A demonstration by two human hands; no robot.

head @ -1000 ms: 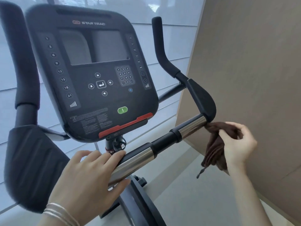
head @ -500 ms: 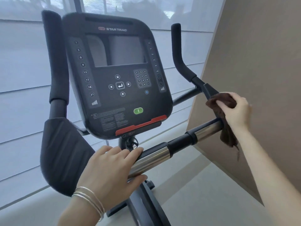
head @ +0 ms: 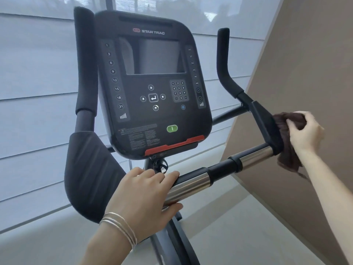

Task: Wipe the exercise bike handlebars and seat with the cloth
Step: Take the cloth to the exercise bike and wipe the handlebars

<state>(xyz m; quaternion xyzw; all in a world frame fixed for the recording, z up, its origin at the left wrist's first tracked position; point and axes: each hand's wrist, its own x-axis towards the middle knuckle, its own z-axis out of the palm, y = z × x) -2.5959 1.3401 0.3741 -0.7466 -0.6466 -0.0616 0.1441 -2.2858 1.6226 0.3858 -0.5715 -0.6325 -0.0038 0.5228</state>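
Observation:
The exercise bike's handlebar [head: 223,169] runs from lower middle up to the right, with chrome and black sections. Its right black elbow pad [head: 266,125] leads up to an upright grip [head: 223,60]. My right hand [head: 305,132] is shut on a dark brown cloth [head: 284,131], pressing it against the outer side of the right pad; the cloth's tail hangs below. My left hand [head: 147,197], with thin bracelets at the wrist, grips the chrome section of the bar near the centre. The left pad [head: 89,175] and left upright grip [head: 84,60] are untouched. The seat is out of view.
The black console [head: 152,83] with screen, keypad and green button stands between the grips. A beige wall panel [head: 305,64] is close behind my right hand. Window blinds [head: 38,92] fill the left background. The bike's frame [head: 177,241] descends to a pale floor.
My right hand lifted the cloth from the chrome bar's end up onto the right elbow pad and then slid down its outer side. The view shifted left. My left hand kept its grip.

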